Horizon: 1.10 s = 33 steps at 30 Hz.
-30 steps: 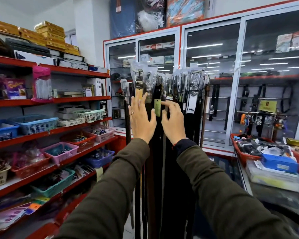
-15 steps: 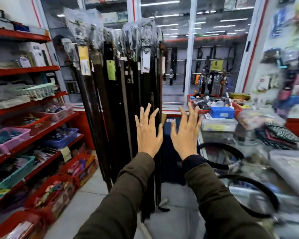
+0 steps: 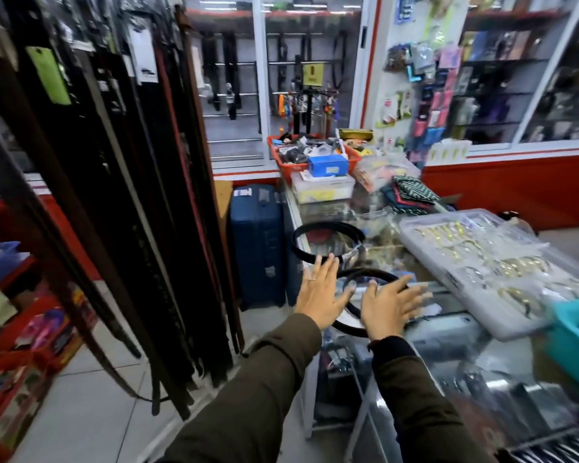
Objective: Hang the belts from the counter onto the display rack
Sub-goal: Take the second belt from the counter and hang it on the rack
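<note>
Two black belts lie coiled in loops on the glass counter [image 3: 448, 332]: a near belt [image 3: 350, 324] and a far belt [image 3: 328, 225]. My left hand [image 3: 321, 292] and my right hand [image 3: 390, 302] hover over the near belt with fingers spread, holding nothing. The right hand covers part of the loop. On the left hangs the display rack [image 3: 121, 162], full of long dark belts with tags that reach down to the floor.
A clear tray of gold items [image 3: 482, 262] sits on the counter to the right, a teal basket [image 3: 575, 332] at its edge. A red basket [image 3: 281, 155] and boxes stand at the counter's far end. A blue suitcase [image 3: 258, 242] stands between rack and counter.
My view and both hands have swung right and down, from the hanging belts on the rack to the counter, over the coiled belt. Both hands stay open.
</note>
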### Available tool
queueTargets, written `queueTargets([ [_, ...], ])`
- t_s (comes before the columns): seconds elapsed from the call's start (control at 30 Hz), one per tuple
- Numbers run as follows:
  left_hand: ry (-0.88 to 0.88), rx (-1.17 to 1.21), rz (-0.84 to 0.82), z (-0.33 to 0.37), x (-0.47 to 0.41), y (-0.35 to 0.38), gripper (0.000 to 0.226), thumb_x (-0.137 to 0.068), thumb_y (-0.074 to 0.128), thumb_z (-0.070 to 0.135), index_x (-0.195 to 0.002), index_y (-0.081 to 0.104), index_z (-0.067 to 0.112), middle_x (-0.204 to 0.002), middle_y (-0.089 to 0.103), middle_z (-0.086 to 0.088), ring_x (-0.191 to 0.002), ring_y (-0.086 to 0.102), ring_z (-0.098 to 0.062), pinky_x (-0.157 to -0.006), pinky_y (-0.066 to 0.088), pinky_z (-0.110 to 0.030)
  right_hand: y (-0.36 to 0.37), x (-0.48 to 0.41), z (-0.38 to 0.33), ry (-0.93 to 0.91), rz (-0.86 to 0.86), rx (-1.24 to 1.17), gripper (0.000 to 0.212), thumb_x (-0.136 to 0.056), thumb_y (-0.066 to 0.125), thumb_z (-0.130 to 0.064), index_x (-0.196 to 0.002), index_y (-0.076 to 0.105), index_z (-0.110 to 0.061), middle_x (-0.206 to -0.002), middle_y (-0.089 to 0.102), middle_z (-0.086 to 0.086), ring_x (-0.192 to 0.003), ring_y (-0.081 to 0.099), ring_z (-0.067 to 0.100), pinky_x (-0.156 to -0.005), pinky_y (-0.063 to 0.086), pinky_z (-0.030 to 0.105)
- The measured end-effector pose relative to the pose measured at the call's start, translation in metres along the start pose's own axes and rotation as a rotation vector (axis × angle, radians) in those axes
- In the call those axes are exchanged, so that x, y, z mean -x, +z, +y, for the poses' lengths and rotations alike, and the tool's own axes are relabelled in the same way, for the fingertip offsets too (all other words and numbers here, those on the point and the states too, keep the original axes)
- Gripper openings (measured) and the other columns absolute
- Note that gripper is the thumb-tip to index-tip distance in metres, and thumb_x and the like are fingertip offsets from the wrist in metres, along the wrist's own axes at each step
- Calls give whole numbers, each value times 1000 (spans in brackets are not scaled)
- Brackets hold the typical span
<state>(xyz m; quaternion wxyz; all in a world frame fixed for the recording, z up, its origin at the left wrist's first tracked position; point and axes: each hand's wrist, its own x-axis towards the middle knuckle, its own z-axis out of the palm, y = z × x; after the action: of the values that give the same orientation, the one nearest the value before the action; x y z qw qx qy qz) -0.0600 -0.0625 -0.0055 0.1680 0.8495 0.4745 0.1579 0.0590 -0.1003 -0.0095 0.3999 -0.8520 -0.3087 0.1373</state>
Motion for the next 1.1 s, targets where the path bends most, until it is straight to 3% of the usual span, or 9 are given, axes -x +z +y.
queueTargets([
  [0.07, 33, 6, -181, 14, -5, 18, 69, -107, 35, 48, -162, 15, 13, -172, 10, -4, -160, 1, -24, -129, 0, -48, -6, -6, 18, 214, -48, -103, 79, -99, 46, -31, -156, 2, 3, -163, -7, 31, -153, -4, 43, -123, 2, 51],
  [0.13, 75, 7, -287, 28, -8, 30, 58, -107, 40, 41, -155, 35, 9, -163, 35, -14, -153, 28, -30, -125, 17, -48, -12, -12, 31, 366, -67, -210, 75, -98, 47, -32, -155, 12, 3, -162, 10, 29, -151, 13, 43, -121, 12, 46],
  [0.23, 133, 21, -333, 45, -8, 47, 41, -103, 52, 32, -134, 58, 7, -129, 65, -21, -119, 60, -38, -99, 42, -43, -20, -22, 43, 462, -33, -342, 61, -98, 46, -24, -148, 27, 6, -155, 29, 31, -145, 29, 43, -118, 23, 44],
  [0.4, 137, -67, -226, 58, -11, 53, 30, -100, 56, 28, -126, 68, 17, -121, 72, -15, -113, 66, -36, -92, 55, -43, -24, -30, 62, 409, -81, -472, 27, -95, 47, -8, -116, 53, 8, -123, 58, 26, -119, 56, 34, -94, 47, 40],
  [0.53, 121, 12, -123, 57, -10, 52, 26, -99, 60, 30, -119, 74, 20, -116, 75, -10, -109, 68, -34, -90, 57, -43, -22, -34, 77, 418, -112, -527, 37, -86, 59, -1, -120, 58, 14, -124, 63, 30, -111, 60, 37, -100, 48, 49],
  [0.63, 110, 112, -36, 53, -7, 51, 26, -98, 61, 31, -118, 75, 22, -116, 76, -6, -110, 68, -30, -90, 56, -42, -26, -32, 69, 454, -157, -713, 29, -77, 60, 10, -106, 58, 14, -101, 64, 27, -92, 60, 28, -79, 55, 42],
  [0.77, 65, 321, 106, 45, -6, 42, 28, -97, 64, 32, -119, 77, 22, -114, 79, -1, -108, 71, -19, -91, 57, -36, -31, -16, 48, 379, -251, -1012, 13, -91, 53, 11, -90, 62, 2, -64, 71, 10, -52, 69, 13, -52, 58, 19],
  [1.0, 28, 731, 440, 26, 3, 4, 29, -90, 76, 25, -116, 78, 13, -103, 74, -6, -92, 72, -21, -81, 61, -35, -40, 1, -4, 33, -331, -1101, 42, -92, 64, 0, -130, 55, 13, -118, 66, 27, -99, 67, 32, -76, 62, 23],
  [1.1, -21, 823, 585, 14, 9, -15, 28, -88, 79, 18, -114, 79, 10, -98, 73, -2, -86, 72, -18, -73, 61, -27, -42, 6, -34, -95, -416, -1050, 44, -89, 66, 3, -131, 54, 10, -113, 68, 23, -85, 73, 21, -68, 62, 20],
])
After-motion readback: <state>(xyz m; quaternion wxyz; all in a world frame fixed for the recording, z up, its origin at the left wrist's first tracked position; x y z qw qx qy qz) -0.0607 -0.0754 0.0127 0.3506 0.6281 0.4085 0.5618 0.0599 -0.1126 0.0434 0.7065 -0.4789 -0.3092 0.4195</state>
